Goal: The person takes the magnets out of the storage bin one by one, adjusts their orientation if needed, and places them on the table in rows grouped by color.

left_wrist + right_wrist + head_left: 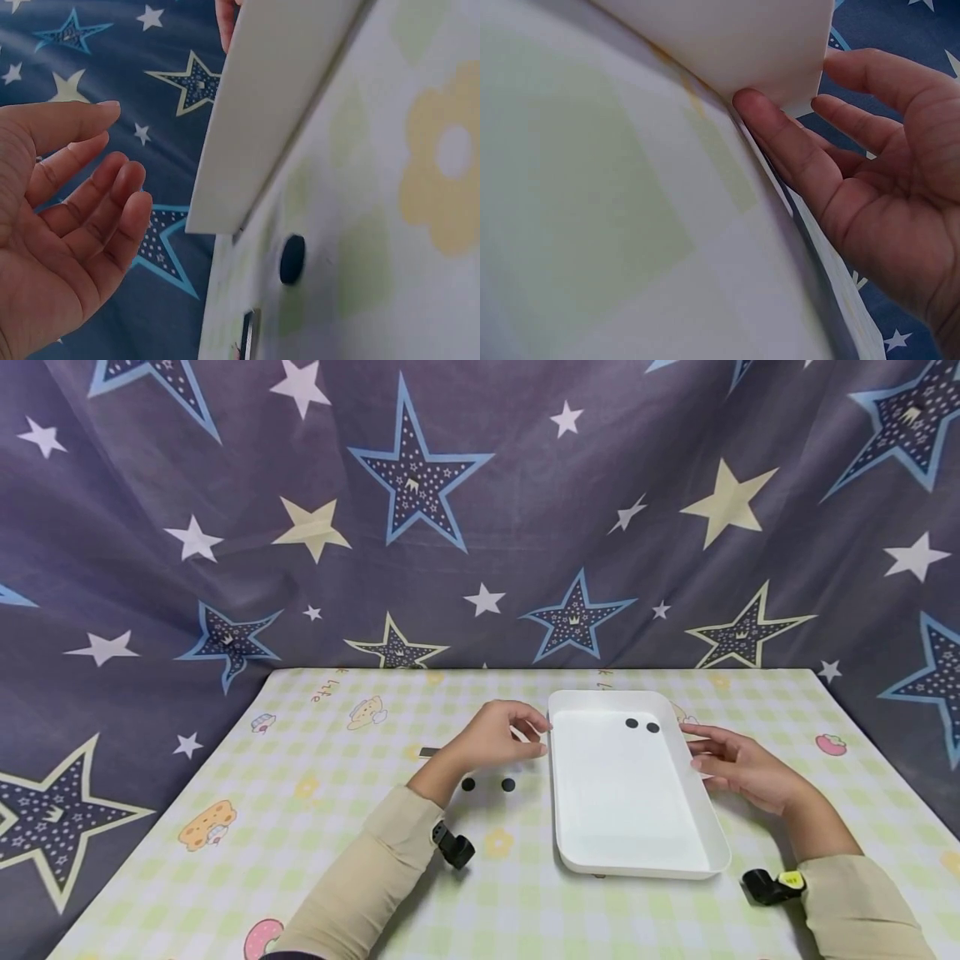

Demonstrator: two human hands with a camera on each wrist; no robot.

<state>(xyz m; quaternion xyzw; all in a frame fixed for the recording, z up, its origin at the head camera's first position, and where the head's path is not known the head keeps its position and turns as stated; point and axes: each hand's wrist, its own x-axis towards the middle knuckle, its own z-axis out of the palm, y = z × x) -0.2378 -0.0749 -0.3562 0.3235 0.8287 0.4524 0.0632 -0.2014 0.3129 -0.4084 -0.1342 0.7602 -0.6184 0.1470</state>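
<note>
Beige sleeves (pixel 360 877), left hand (pixel 497 735) and right hand (pixel 750 768) beside a white tray (pixel 622 810), fingers (pixel 67 124) loosely apart

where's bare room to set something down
Free: the pale checked tablecloth left of the beige left sleeve; inside the white rectangular tray, nearer than its two round black discs. Crowded: around the left hand, near two loose black discs and a dark strip; the tray's right side, touched by the right hand.

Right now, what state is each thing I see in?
Tablecloth: spread out
White tray: open side up
Inner discs: lying in the tray, apart
Loose discs: on the tablecloth, apart
Left hand: relaxed, holding nothing
Right hand: fingers touching the tray's side
Dark strip: partly hidden
Starry backdrop: hanging, creased
</note>
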